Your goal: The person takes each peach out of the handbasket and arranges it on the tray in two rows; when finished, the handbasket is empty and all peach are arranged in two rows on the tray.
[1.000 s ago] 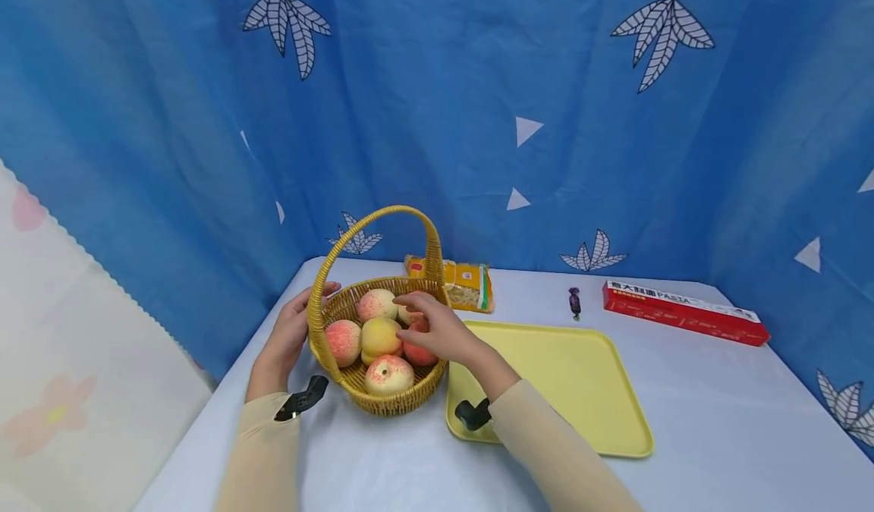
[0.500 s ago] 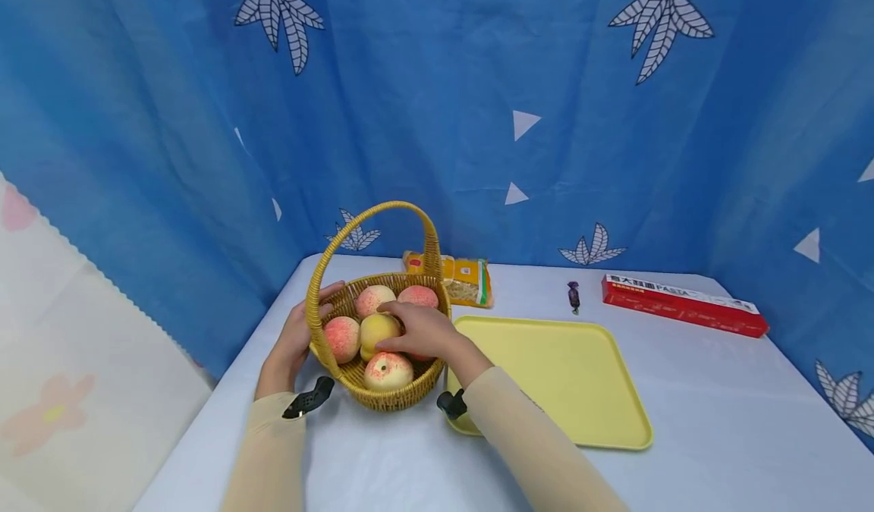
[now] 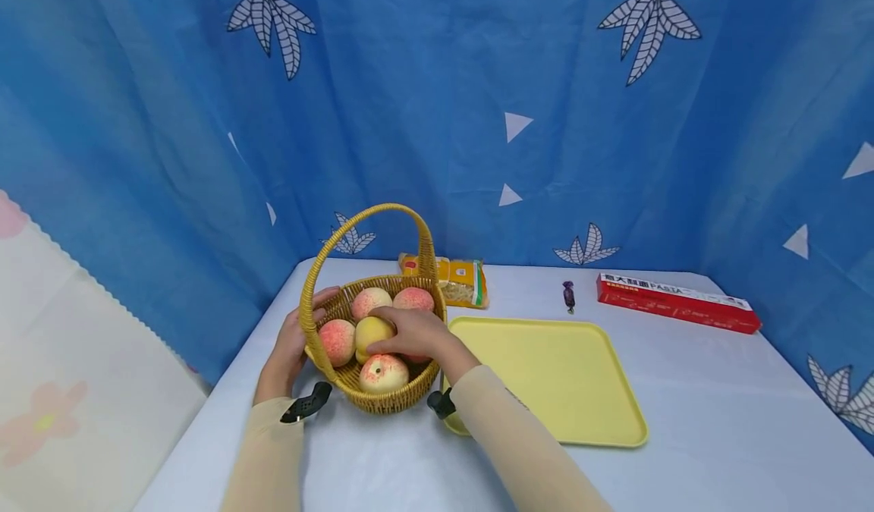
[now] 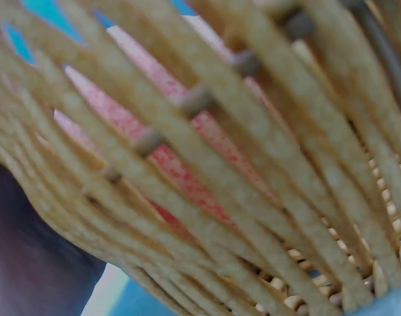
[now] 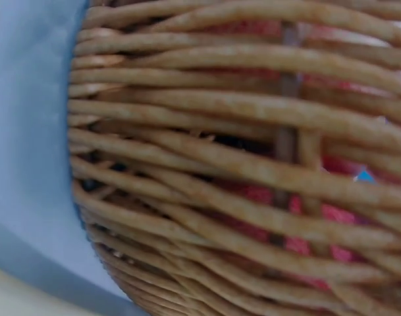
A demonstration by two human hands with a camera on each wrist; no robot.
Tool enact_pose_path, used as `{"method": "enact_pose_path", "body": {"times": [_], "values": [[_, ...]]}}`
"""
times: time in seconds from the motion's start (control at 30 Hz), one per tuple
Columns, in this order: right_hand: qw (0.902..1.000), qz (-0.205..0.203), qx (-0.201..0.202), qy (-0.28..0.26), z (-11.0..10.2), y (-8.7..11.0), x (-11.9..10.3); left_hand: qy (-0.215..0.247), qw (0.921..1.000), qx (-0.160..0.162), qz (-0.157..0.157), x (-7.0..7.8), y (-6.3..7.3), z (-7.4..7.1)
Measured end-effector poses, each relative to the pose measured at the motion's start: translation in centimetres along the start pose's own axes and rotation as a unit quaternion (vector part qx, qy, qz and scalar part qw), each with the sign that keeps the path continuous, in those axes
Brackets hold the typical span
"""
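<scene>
A yellow wicker basket (image 3: 385, 402) with a tall arched handle stands on the table and holds several peaches. Reaching in from the right, my right hand (image 3: 416, 331) grips a yellow peach (image 3: 369, 335) in the middle, fingers above and thumb below. Around it lie a pink peach (image 3: 337, 342) at the left, a pale peach (image 3: 384, 374) in front and others behind; one is partly hidden under my hand. My left hand (image 3: 290, 345) holds the basket's left side at the rim, partly behind the handle. Both wrist views show mostly woven basket wall (image 4: 207, 151), with pink fruit (image 5: 259, 194) through the gaps.
A yellow tray (image 3: 546, 375) lies right beside the basket. Behind the basket is an orange food packet (image 3: 464, 283). A purple wrapped candy (image 3: 568, 297) and a long red pasta box (image 3: 676, 303) lie at the back right, before a blue curtain (image 3: 437, 117).
My right hand has moved down and left into the basket, and its fingers have closed round the yellow peach. My left hand stays at the rim. The view has shifted slightly.
</scene>
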State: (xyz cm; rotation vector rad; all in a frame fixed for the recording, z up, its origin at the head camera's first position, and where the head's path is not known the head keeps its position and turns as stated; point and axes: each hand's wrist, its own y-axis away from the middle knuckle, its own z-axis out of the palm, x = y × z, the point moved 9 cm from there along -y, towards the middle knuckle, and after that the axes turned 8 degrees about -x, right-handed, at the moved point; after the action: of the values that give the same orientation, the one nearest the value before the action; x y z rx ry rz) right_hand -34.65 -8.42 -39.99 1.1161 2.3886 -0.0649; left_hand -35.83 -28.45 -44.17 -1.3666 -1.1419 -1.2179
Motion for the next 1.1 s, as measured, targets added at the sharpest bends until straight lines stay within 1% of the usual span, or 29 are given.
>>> {"method": "enact_pose_path", "body": {"times": [0.17,0.47,0.67,0.87,1.0,1.1], "values": [[0.9997,0.000,0.015,0.020,0.0,0.0,0.0,-0.001,1.0000,-0.004,0.003,-0.1,0.0,0.0],[0.9988,0.003,0.045,0.018,-0.4,0.4,0.1,0.002,1.0000,0.001,0.006,-0.1,-0.1,0.0],[0.9972,-0.016,0.073,0.008,-0.6,0.8,-0.1,-0.004,0.9997,0.013,0.018,-0.2,-0.2,-0.2],[0.9938,-0.028,0.108,0.008,-1.1,1.2,-0.2,-0.001,0.9993,0.013,0.034,0.2,-0.3,-0.2],[0.9924,-0.023,0.120,-0.016,-1.3,1.4,0.1,0.002,0.9991,0.009,0.041,0.3,-0.4,-0.2],[0.9919,-0.016,0.121,-0.036,-1.2,1.5,0.4,-0.006,0.9992,0.007,0.039,0.2,-0.2,-0.2]]}}
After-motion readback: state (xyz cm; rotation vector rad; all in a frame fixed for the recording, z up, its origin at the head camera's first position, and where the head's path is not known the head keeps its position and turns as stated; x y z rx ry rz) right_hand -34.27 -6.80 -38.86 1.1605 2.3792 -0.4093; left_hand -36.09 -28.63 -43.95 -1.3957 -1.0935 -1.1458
